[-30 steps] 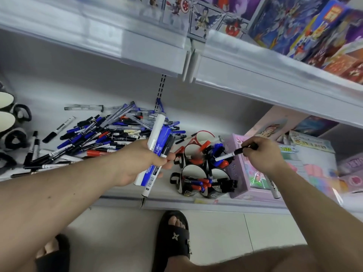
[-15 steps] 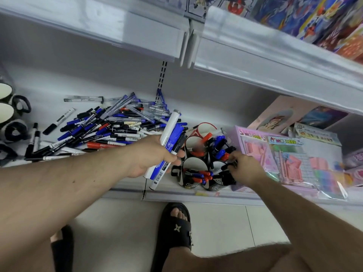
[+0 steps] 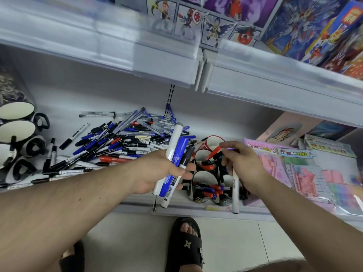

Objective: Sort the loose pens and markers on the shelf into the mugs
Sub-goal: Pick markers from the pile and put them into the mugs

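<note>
A heap of loose pens and markers [image 3: 121,142], black, blue and red, lies on the white shelf [image 3: 129,206]. To its right stands a cluster of mugs [image 3: 205,174] with red, blue and black markers in them. My left hand [image 3: 157,171] grips a bundle of markers [image 3: 175,154], one white and one blue among them, just left of the mugs. Over the mugs is my right hand [image 3: 242,161], blurred, holding a white marker [image 3: 235,193] that hangs tip down.
Several empty black-and-white mugs [image 3: 16,126] stand at the far left. Pink stationery packs [image 3: 294,169] fill the shelf right of the mug cluster. An upper shelf edge [image 3: 176,61] overhangs the work area. My sandalled foot [image 3: 186,246] is on the tiled floor below.
My right hand lowered a black-capped marker into the mugs, let it go, then rose and moved left toward my left hand. The left hand kept its bundle.
</note>
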Motion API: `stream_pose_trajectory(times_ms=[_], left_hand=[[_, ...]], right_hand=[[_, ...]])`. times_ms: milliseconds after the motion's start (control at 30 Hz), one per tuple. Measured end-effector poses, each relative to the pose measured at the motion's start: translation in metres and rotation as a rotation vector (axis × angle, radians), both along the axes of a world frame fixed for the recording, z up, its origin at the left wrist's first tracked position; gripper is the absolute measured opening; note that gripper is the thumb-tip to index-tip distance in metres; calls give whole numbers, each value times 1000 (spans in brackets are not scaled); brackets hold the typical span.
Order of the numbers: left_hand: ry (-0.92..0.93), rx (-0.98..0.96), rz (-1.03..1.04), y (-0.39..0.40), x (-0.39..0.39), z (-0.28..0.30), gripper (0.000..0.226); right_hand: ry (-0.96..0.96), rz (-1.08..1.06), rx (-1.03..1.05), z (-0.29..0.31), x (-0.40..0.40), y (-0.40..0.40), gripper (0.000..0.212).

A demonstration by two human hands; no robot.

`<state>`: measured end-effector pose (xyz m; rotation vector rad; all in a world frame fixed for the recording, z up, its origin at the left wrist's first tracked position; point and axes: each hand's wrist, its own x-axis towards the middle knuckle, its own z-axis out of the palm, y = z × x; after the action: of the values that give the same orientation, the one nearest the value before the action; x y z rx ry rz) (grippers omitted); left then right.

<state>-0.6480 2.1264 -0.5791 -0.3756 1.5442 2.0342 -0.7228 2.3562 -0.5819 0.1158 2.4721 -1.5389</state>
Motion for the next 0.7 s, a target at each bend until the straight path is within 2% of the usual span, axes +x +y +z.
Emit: stream_pose_trajectory(times_ms=[67,100,167,333,467,700], left_hand=[[-13,44,-3,-2,1,1,37],[-17,64,-4,-2,1,2,36],[-22,94,0,-3,3,4,34],[-12,143,43,-5,5,9,28],[15,59,88,-12,4,8,25],[94,-31,48,-18,3,11,21]], right_hand=[[-65,24,-316,21,12,-26,19],[-86,44,-408,29,17,-37,19],[-83,65,-467,38,24,-55,20],[-53,117,-305,41,29,-82,25],[-17,242,-261,47,34,-87,15],[63,376,-152,45,31,-78,48]])
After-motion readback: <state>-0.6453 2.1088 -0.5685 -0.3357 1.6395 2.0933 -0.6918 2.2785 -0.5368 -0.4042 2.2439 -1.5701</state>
